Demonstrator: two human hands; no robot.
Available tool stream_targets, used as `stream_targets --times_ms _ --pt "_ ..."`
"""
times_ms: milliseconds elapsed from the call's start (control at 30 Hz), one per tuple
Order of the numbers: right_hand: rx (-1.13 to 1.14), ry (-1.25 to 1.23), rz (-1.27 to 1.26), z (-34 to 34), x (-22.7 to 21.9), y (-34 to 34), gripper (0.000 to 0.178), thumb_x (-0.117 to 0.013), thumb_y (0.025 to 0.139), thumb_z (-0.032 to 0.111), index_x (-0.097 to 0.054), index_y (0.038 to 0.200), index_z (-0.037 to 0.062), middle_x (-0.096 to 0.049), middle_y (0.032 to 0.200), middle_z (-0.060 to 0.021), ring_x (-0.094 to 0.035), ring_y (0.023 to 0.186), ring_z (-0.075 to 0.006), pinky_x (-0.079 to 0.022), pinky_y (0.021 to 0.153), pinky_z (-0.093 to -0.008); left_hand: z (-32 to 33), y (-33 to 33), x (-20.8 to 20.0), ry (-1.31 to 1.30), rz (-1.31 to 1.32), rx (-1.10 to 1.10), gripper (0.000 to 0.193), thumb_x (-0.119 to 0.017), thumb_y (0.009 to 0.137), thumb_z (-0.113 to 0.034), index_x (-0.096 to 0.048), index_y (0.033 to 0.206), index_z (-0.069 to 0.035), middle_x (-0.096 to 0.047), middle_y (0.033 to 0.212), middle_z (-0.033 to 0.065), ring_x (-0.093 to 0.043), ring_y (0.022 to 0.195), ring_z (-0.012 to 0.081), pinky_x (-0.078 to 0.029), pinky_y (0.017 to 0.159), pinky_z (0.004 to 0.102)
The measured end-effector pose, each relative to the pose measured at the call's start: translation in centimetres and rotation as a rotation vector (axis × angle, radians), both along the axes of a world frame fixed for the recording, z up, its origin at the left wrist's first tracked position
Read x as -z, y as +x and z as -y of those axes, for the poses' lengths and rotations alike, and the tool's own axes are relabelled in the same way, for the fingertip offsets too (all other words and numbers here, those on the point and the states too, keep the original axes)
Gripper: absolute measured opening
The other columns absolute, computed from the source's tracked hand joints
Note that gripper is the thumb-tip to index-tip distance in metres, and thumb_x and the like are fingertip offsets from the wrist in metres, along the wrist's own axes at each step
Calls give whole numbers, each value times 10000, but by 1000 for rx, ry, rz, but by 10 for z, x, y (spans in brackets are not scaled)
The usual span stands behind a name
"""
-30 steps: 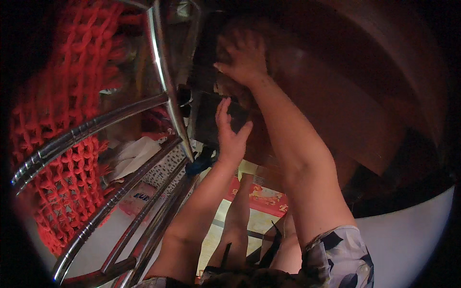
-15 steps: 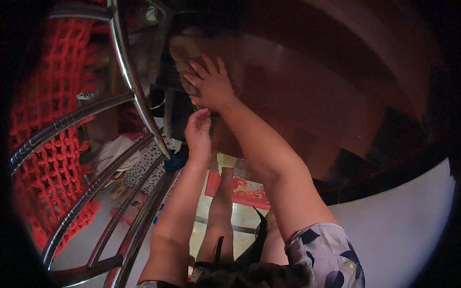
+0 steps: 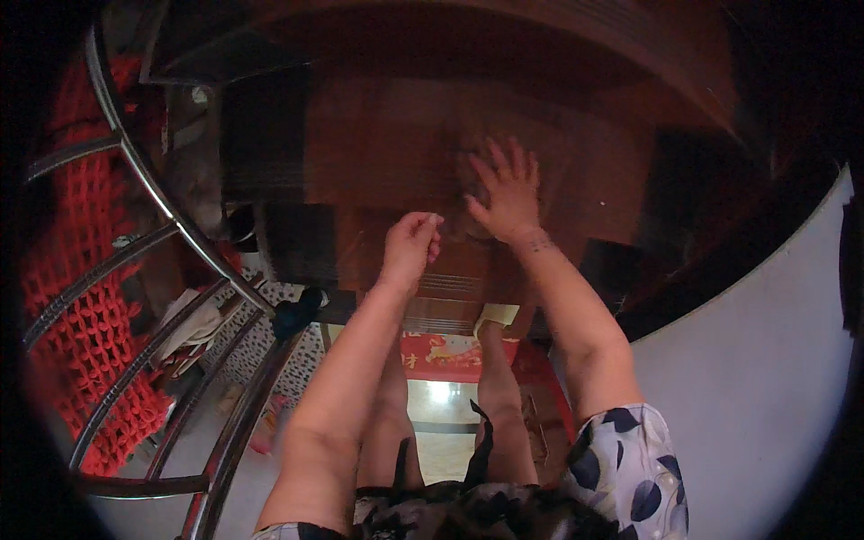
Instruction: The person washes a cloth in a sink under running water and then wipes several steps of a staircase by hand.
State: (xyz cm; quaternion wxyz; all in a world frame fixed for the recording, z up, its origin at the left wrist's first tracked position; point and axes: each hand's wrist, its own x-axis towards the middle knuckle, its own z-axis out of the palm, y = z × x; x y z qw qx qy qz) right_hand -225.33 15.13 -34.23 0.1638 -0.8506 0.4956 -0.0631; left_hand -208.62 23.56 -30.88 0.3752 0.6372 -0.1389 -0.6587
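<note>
My right hand (image 3: 506,193) is open, its fingers spread over a glossy red-brown surface (image 3: 387,135) that looks like wooden stair steps. A faint reflection shows beside the fingers, and I cannot tell whether the palm touches the surface. To its left, my left hand (image 3: 414,247) is closed with the fingers curled together. Whatever it may hold is hidden. Between and below the hands runs a grooved step edge (image 3: 450,283).
A curved metal railing (image 3: 148,171) rises on the left, with a red open-weave hanging (image 3: 90,360) behind it. A dark blue bundle (image 3: 299,310) sits by its lower bars. Below lies a red mat (image 3: 441,360) with gold print, and a pale wall (image 3: 747,387) curves at the right.
The view has shifted, so the railing sits further left. My hands have moved apart; the right, earlier just above the left, is now to its right. One leg has stepped further right.
</note>
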Motion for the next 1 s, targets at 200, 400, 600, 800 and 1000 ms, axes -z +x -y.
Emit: stream_targets --times_ms 200,400,600,800,1000 --pt "263 -58 -113 -28 10 -125 603 -603 701 333 -426 1260 192 -298 1376 -100 -190 1295 -351 -149 1019 -556 -8 -28 3 124 53 54 213 -525 894 -267 -575 841 -67 -430 581 -48 -330 459 33 -271 412 194" --pt "554 -139 -230 -68 21 -241 525 -648 688 282 -506 1181 169 -373 1308 -79 -321 1202 -318 -287 975 -467 14 -51 -21 37 228 96 230 -523 894 -275 -575 802 -71 -478 601 -37 -394 497 36 -323 443 190" --pt "992 55 76 -57 12 -286 384 -635 676 148 -558 1049 101 -531 1130 -96 -513 1003 -290 -412 877 -356 119 -71 -75 -347 380 149 206 -530 889 -233 -589 842 -41 -536 690 -6 -479 593 57 -400 533 207" --pt "1115 -21 779 -22 -47 -291 300 -567 703 47 -549 1001 20 -569 976 -55 -526 944 -162 -405 856 -270 225 -71 -86 -1045 1091 348 136 -567 826 -165 -587 885 -44 -572 874 96 -538 825 264 -432 714 344" --pt "637 -575 560 100 -158 -298 354 -573 698 9 -524 1045 60 -510 1078 -95 -483 1043 -247 -368 938 -322 306 -72 -58 -864 1606 412 330 -554 829 -284 -529 1100 -97 -465 1191 123 -385 1139 316 -316 946 431"
